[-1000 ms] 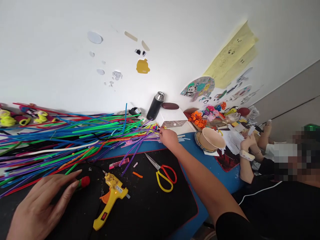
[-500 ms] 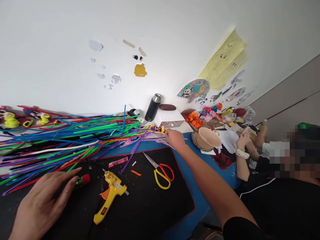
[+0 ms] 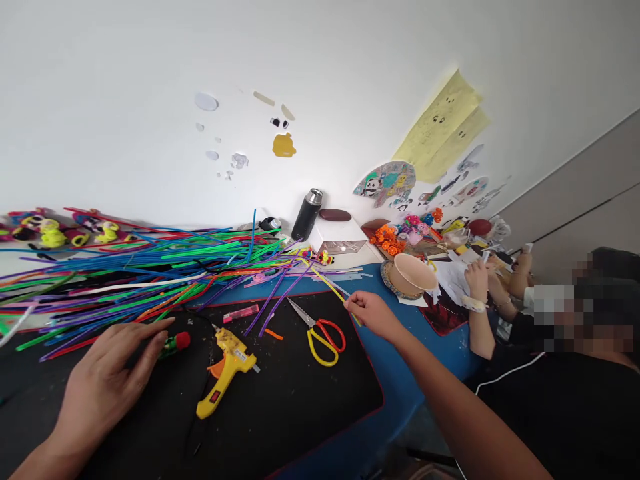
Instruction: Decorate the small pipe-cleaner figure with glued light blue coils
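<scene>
Head: right grip [image 3: 371, 316] pinches slender yellow stem [image 3: 325, 281].

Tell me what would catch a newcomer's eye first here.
First, the thick spread of brightly coloured fuzzy stems filling the left of the view. Next, the yellow glue gun on the black mat, with red-and-yellow-handled scissors to its right. Then the hands: the right hand pinching a yellow stem, the left hand holding a small red-and-green piece.

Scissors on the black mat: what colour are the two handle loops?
One is a yellow loop, the other a red loop; best seen in the head view.
</scene>
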### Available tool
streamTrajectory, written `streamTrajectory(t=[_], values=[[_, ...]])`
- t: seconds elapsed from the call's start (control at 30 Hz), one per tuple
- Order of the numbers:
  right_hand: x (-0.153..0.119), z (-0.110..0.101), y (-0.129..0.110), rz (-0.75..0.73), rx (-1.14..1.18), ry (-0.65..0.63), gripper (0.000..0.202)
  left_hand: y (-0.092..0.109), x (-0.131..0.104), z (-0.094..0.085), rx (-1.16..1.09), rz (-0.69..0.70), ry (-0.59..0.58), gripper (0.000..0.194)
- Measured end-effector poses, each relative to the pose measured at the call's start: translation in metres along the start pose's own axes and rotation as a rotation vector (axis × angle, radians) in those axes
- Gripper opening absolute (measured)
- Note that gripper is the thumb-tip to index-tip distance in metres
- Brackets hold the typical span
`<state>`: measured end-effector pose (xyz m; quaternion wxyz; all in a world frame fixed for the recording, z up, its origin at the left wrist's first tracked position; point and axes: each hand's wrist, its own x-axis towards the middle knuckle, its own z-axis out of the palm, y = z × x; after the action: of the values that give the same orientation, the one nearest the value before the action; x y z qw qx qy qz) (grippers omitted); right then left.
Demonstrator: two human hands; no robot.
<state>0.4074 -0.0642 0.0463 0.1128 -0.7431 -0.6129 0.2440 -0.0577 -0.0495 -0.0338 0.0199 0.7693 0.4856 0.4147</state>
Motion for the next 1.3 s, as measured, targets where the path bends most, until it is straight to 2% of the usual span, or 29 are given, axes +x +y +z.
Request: streamTrajectory(t=[0.03, 0.13, 0.23, 0.3, 0.4, 0.43, 0.5, 0.57, 0.6, 0.67, 0.73, 0.87, 0.97, 1.07, 1.13, 1.3], values=[[-0.007, 0.003, -0.005, 0.003, 0.083, -0.031, 0.030, -0.002, -0.001, 0.000, 0.016, 0.026, 0.015, 0.020], [-0.030, 0.011, -0.021, 0.083, 0.686, -0.210, 0.035, -0.004, -0.001, -0.002, 0.055, 0.050, 0.031, 0.018], [-0.054, 0.019, -0.036, 0.074, 0.963, -0.317, 0.037, 0.003, 0.000, -0.010, 0.042, 0.017, 0.026, 0.017], [-0.068, 0.027, -0.045, 0.035, 1.084, -0.365, 0.038, 0.015, 0.003, -0.017, 0.007, -0.019, 0.026, 0.017], [-0.084, 0.042, -0.056, -0.018, 1.093, -0.467, 0.038, 0.044, 0.011, -0.028, -0.143, -0.176, -0.021, 0.024], [-0.087, 0.048, -0.059, -0.035, 1.061, -0.495, 0.040, 0.056, 0.015, -0.030, -0.251, -0.275, -0.084, 0.030], [-0.092, 0.059, -0.067, -0.069, 0.971, -0.538, 0.042, 0.079, 0.024, -0.033, -0.523, -0.461, -0.292, 0.046], [-0.094, 0.070, -0.073, -0.094, 0.901, -0.566, 0.045, 0.095, 0.032, -0.032, -0.757, -0.575, -0.441, 0.061], [-0.094, 0.074, -0.076, -0.099, 0.881, -0.580, 0.046, 0.100, 0.035, -0.030, -0.844, -0.631, -0.466, 0.067], [-0.096, 0.082, -0.080, -0.101, 0.865, -0.614, 0.048, 0.101, 0.037, -0.026, -0.945, -0.726, -0.439, 0.074], [-0.098, 0.087, -0.081, -0.107, 0.855, -0.656, 0.049, 0.095, 0.034, -0.023, -0.963, -0.749, -0.403, 0.072], [-0.104, 0.090, -0.083, -0.128, 0.803, -0.743, 0.049, 0.073, 0.017, -0.024, -0.700, -0.591, -0.409, 0.056], [-0.105, 0.091, -0.084, -0.123, 0.761, -0.796, 0.045, 0.056, 0.006, -0.030, -0.431, -0.371, -0.396, 0.045], [-0.102, 0.092, -0.083, -0.119, 0.718, -0.789, 0.041, 0.042, -0.001, -0.041, -0.228, -0.175, -0.419, 0.040], [-0.099, 0.094, -0.081, -0.116, 0.714, -0.762, 0.041, 0.036, -0.004, -0.050, -0.121, -0.077, -0.415, 0.040], [-0.094, 0.101, -0.078, -0.114, 0.721, -0.744, 0.041, 0.036, -0.007, -0.076, 0.161, 0.083, -0.306, 0.038]])
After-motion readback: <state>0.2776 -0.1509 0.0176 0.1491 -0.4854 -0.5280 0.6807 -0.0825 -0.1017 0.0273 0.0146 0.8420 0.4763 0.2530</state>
